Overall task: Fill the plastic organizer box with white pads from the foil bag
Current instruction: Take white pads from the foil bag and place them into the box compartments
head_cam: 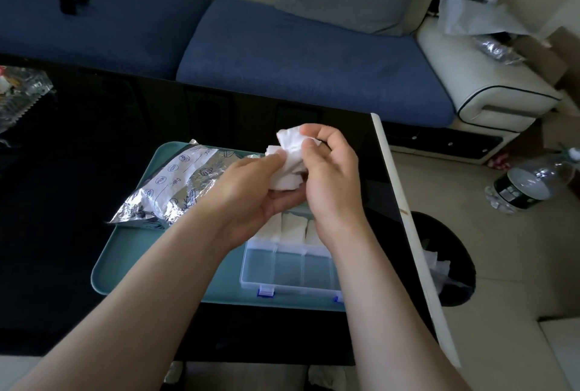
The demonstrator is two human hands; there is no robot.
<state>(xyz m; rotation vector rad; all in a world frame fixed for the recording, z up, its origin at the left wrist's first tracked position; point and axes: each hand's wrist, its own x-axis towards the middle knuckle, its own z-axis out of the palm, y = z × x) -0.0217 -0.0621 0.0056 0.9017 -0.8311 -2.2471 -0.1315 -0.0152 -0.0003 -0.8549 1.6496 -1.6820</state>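
Above the clear plastic organizer box (pixel 290 268), both my hands hold a bunch of white pads (pixel 290 164). My left hand (pixel 251 199) cups the pads from below with curled fingers. My right hand (pixel 329 177) pinches the top pad between thumb and fingers. The box lies on a teal tray (pixel 125 265). White pads (pixel 293 229) fill its far row of compartments, and the near row shows no pads. The silver foil bag (pixel 175 186) lies on the tray to the left of my hands.
The tray sits on a black glass table (pixel 78 171) whose right edge has a white trim (pixel 405 218). A dark bin (pixel 448 265) with white scraps stands right of the table. A plastic bottle (pixel 533 183) lies on the floor. A blue sofa (pixel 298 61) is behind.
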